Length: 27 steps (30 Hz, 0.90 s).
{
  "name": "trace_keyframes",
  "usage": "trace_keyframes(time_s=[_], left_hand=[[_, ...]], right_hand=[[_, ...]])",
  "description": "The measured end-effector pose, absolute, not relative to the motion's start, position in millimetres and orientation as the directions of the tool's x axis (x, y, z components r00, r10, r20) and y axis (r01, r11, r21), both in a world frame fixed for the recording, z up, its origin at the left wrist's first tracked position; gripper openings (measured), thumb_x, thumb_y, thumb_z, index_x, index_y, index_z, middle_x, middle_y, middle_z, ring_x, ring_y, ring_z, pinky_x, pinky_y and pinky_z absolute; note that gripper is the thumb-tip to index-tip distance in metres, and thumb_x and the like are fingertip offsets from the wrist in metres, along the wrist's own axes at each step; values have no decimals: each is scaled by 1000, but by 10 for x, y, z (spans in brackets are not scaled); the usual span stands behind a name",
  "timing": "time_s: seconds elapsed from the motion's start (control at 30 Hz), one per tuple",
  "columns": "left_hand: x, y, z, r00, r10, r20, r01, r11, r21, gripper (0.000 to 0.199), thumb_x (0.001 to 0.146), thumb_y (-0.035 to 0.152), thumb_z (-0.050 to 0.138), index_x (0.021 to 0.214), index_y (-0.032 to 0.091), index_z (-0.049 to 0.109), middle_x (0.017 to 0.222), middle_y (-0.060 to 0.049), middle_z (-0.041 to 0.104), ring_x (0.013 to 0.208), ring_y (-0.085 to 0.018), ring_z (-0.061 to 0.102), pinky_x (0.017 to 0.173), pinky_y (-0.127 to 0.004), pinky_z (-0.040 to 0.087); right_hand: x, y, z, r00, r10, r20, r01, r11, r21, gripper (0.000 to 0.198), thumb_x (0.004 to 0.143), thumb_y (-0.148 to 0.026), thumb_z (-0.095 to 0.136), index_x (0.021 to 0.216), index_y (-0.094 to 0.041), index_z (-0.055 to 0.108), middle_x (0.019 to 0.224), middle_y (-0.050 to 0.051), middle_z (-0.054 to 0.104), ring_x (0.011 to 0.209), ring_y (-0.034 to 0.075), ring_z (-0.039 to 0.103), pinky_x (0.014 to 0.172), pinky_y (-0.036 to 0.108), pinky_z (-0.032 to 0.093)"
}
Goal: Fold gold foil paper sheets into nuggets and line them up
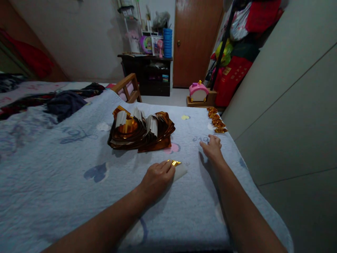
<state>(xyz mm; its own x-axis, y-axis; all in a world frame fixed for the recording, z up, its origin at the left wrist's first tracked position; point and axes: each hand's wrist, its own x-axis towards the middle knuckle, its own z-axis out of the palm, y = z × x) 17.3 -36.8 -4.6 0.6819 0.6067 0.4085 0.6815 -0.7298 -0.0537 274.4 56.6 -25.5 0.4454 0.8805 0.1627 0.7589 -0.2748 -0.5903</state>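
My left hand (160, 175) rests on the bed with its fingers pressed together on a sheet of gold foil paper (180, 171). A shiny gold strip shows at the fingertips, and the sheet's pale side lies flat beside them. My right hand (212, 148) is raised over the cover to the right, thumb and forefinger apart, with nothing visible in it. Just beyond it, a row of several folded gold foil pieces (218, 123) runs along the bed's right edge. A thick, curled stack of gold foil paper (140, 130) lies beyond my left hand.
A pale blue patterned cover (94, 203) spreads over the bed. Dark clothes (65, 103) are heaped at the left. A light cabinet (286, 116) stands close on the right. Past the bed are a dark shelf (147, 73), a pink toy (198, 92) and a wooden door (197, 42).
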Motion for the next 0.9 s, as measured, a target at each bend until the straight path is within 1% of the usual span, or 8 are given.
trace_keyframes(time_s=[0.07,0.2,0.33,0.53,0.67,0.77,0.83,0.9], left_hand=[[175,-370,-45,679,604,417,681,-731,-50,12,90,5,55,92,12,64,97,-12,74,85,-26,72,63,-38,62],[172,-373,-49,670,608,426,687,-725,-46,12,89,4,56,93,12,64,96,-12,74,83,-26,72,62,-37,62],[163,-368,-65,678,607,416,684,-728,-52,13,90,5,55,95,12,65,98,-13,74,82,-25,72,63,-38,62],[158,-361,-73,675,602,427,686,-725,-61,13,91,5,55,95,12,66,98,-13,74,81,-24,71,64,-36,61],[156,-365,-64,678,612,407,687,-725,-55,14,92,6,53,94,12,65,98,-13,73,82,-24,71,64,-36,61],[161,-362,-69,676,610,413,685,-727,-49,12,92,6,54,94,13,64,98,-13,73,83,-25,72,65,-37,61],[164,-359,-78,675,605,422,685,-727,-54,12,91,6,54,95,13,64,98,-12,74,84,-25,72,65,-37,62],[166,-358,-87,678,601,423,684,-726,-64,13,90,5,54,95,12,64,98,-13,74,83,-25,72,63,-37,62]], right_hand=[[2795,638,-219,466,875,130,749,-311,-585,59,76,-37,59,132,-18,56,136,19,46,122,36,46,102,46,40],[2884,822,-124,478,868,134,765,-336,-549,66,73,-29,60,137,-17,52,132,18,44,121,37,44,102,47,39],[2929,983,-67,541,833,115,722,-389,-572,68,69,-22,59,137,-20,53,132,18,41,121,37,43,100,48,39],[2935,1100,-86,582,809,85,654,-403,-640,69,63,-17,61,132,-16,57,134,21,40,122,42,42,99,53,38],[2957,1113,-121,598,794,112,604,-355,-713,59,58,-15,62,117,-11,63,131,22,44,124,43,41,102,55,36],[3019,1073,-139,596,786,161,563,-266,-782,49,58,-15,61,107,-11,66,125,21,51,122,39,45,106,53,35],[3070,1017,-157,593,780,201,513,-172,-841,41,59,-17,59,99,-14,68,118,17,57,115,34,52,104,50,38],[3105,946,-184,591,772,234,435,-60,-898,35,62,-23,59,95,-16,68,107,12,62,99,27,59,94,45,47]])
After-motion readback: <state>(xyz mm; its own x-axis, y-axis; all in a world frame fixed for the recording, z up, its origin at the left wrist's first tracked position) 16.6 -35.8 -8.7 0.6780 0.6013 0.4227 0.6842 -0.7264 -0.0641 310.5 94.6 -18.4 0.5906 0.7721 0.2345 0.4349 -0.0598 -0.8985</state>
